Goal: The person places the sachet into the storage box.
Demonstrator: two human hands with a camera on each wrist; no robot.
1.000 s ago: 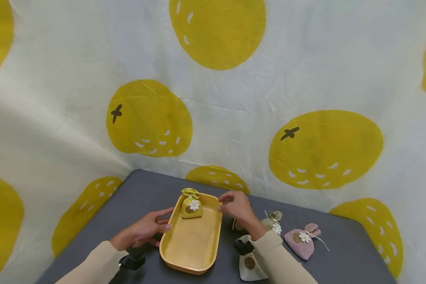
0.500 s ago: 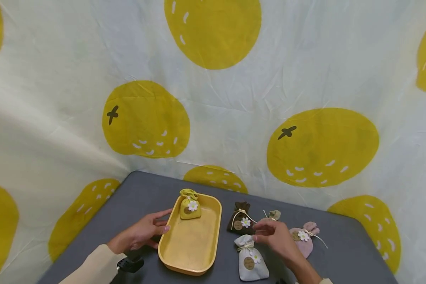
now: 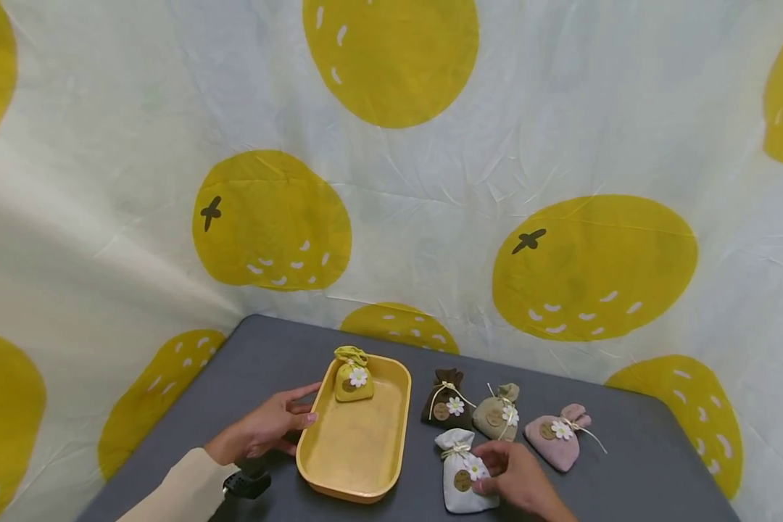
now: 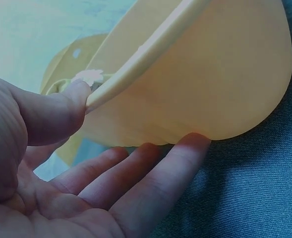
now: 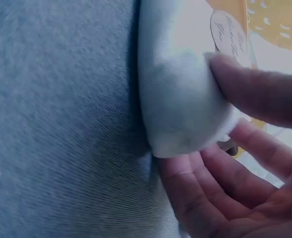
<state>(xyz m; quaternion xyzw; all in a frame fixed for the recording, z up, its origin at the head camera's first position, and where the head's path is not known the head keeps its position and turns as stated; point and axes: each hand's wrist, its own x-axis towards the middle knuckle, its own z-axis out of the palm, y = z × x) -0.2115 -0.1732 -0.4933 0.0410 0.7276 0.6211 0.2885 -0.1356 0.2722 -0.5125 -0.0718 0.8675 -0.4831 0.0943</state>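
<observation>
At the left long side of a yellow plastic tray (image 3: 355,493), my left hand (image 3: 270,424) hooks its thumb over the rim and sets its fingers against the outer wall. In the left wrist view the fingertips touch the lower edge of the tray (image 4: 220,84). A small yellow drawstring pouch (image 3: 346,391) with a white flower leans in the tray's far left corner. My right hand (image 3: 518,478) grips the right side of a white drawstring pouch (image 3: 453,496) lying on the table. In the right wrist view, thumb and fingers lie on either side of this pouch (image 5: 180,94).
Behind the white pouch lie a dark brown pouch (image 3: 440,395) and a beige pouch (image 3: 492,428), side by side. A pink pouch (image 3: 554,453) lies farther right. The grey table (image 3: 287,344) backs onto a white curtain (image 3: 417,239) printed with yellow fruit.
My right hand has moved from the tray's far right corner, rightward and toward me, down to the white pouch, and now grips it. The left hand stays on the tray.
</observation>
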